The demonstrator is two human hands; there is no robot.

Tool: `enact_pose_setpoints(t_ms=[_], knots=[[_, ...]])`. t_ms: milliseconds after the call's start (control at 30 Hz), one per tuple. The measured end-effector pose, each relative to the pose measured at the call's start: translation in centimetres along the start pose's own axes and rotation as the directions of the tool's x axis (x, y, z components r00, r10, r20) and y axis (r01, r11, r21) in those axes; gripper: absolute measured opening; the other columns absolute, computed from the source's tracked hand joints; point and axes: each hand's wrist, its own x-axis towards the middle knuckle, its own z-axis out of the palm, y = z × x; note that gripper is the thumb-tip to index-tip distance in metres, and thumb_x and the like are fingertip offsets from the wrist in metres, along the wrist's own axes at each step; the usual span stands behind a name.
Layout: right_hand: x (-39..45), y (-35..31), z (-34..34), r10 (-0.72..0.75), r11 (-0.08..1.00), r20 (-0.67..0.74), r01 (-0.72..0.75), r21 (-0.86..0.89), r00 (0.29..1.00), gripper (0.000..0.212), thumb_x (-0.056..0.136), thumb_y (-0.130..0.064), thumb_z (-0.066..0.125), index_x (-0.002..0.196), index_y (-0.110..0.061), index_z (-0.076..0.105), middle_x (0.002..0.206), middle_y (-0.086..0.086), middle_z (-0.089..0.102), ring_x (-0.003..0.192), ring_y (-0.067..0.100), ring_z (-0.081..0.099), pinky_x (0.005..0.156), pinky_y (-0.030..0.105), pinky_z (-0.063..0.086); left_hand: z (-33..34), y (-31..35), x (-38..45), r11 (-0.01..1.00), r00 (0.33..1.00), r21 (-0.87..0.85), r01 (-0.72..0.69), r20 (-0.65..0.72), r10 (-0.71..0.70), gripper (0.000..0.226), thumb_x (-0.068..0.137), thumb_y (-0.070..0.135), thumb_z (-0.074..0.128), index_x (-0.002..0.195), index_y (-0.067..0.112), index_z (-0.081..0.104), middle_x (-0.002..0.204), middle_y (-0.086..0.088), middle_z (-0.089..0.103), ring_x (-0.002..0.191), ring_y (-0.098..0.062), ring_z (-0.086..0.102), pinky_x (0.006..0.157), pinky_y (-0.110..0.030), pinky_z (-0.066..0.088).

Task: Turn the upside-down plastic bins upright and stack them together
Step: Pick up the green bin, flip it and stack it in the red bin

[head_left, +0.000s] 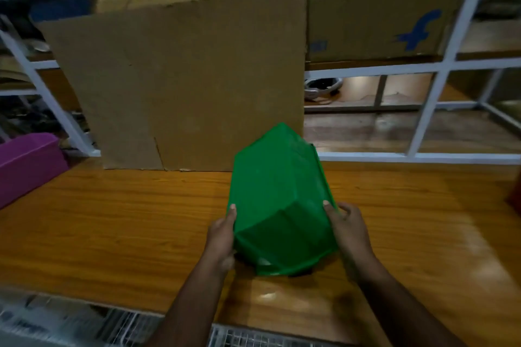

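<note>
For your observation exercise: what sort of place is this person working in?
Probably a storeroom or warehouse packing area. White metal shelving frames hold a printed brown cardboard box, a large flat cardboard sheet leans against them, and both hands grip a green plastic bin.

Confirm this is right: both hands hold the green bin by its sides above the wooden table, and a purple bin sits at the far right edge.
Wrong on one point: in the head view the purple bin sits at the far left edge. The left hand and right hand do hold the green bin above the wooden table.
</note>
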Motion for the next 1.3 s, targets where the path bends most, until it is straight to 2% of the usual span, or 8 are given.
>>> enact_pose_setpoints(t_ms=[200,367,467,567,767,967,1100,1300], knots=[[-5.5,-2.3,-4.9,-0.167,0.933,-0.058,0.177,0.315,0.984,0.026,0.094,-0.034,0.059,0.100,-0.012,0.070,0.091,0.003,0.078,0.081,0.014,0.073,0.067,0.029,0.058,5.0,-3.4,-4.0,0.959,0.936,-0.152,0.240,0.297,-0.187,0.041,0.103,0.039,0.043,0.119,0.009,0.065,0.114,-0.022,0.072,0.105,-0.035,0.068,0.090,-0.045,0.055],[-7.6,-3.3,-9.7,-0.482,0.870,-0.123,0.456,-0.190,0.868,0.021,0.092,-0.039,0.062,0.091,-0.018,0.065,0.081,-0.004,0.071,0.078,0.016,0.069,0.059,0.024,0.051,10.3,-5.6,-5.3,0.991,0.971,0.133,0.023,0.231,-0.053,0.047,0.096,0.047,0.052,0.134,0.019,0.056,0.127,-0.001,0.065,0.113,-0.026,0.061,0.098,-0.048,0.051],[-8.2,-2.8,-12.3,-0.676,0.549,-0.001,0.503,-0.668,0.737,0.038,0.083,-0.058,0.060,0.075,-0.021,0.051,0.069,-0.002,0.064,0.066,0.020,0.063,0.053,0.032,0.046,13.1,-2.6,-9.0,0.964,0.945,0.092,-0.250,0.238,0.223,0.046,0.101,0.049,0.040,0.140,0.026,0.051,0.130,0.010,0.052,0.120,-0.005,0.051,0.100,-0.029,0.042],[-8.5,-1.9,-14.0,-0.773,0.185,0.187,0.498,-0.847,0.606,0.045,0.074,-0.055,0.069,0.068,-0.026,0.035,0.059,-0.001,0.056,0.054,0.023,0.059,0.045,0.027,0.032,16.8,-1.4,-12.1,0.955,0.841,0.004,-0.295,0.475,0.258,0.035,0.100,0.045,0.049,0.130,0.027,0.051,0.117,0.014,0.061,0.086,0.019,0.062,0.069,-0.007,0.049],[-8.3,-0.4,-18.2,-0.779,-0.056,0.370,0.532,-0.845,0.506,0.032,0.068,-0.043,0.079,0.076,-0.021,0.058,0.067,-0.005,0.061,0.061,0.017,0.058,0.062,0.028,0.035,24.2,-3.4,-15.3,0.989,0.848,0.078,-0.128,0.525,0.068,0.047,0.082,-0.007,0.053,0.124,0.012,0.055,0.114,-0.021,0.070,0.092,-0.032,0.070,0.072,-0.040,0.057],[-7.3,-1.0,-28.5,-0.828,0.217,0.256,0.706,-0.674,0.499,0.034,0.092,-0.044,0.057,0.106,-0.015,0.067,0.109,0.000,0.068,0.111,0.015,0.060,0.114,0.038,0.031,30.5,-2.9,-18.6,0.975,0.841,-0.155,-0.161,0.495,0.218,0.059,0.080,-0.018,0.034,0.127,0.010,0.055,0.097,-0.011,0.071,0.070,-0.019,0.072,0.057,-0.032,0.059],[-5.3,-2.6,-36.8,-0.867,0.442,-0.184,0.542,-0.714,0.464,0.028,0.091,-0.028,0.063,0.115,-0.012,0.064,0.128,0.006,0.058,0.129,0.018,0.046,0.114,0.045,0.030,35.0,-2.2,-21.2,0.953,0.828,-0.257,-0.158,0.492,0.270,0.066,0.080,-0.017,0.033,0.137,0.013,0.050,0.116,-0.014,0.068,0.087,-0.026,0.072,0.058,-0.035,0.060],[-0.8,-4.5,-47.5,-0.579,0.815,-0.480,0.477,-0.329,0.659,0.038,0.094,-0.021,0.057,0.132,-0.020,0.052,0.130,-0.001,0.051,0.115,0.009,0.051,0.098,0.028,0.047,44.1,-3.6,-26.7,0.901,0.800,-0.391,-0.186,0.472,0.370,0.067,0.081,-0.018,0.032,0.140,0.011,0.048,0.113,-0.014,0.068,0.082,-0.021,0.073,0.063,-0.033,0.059]])
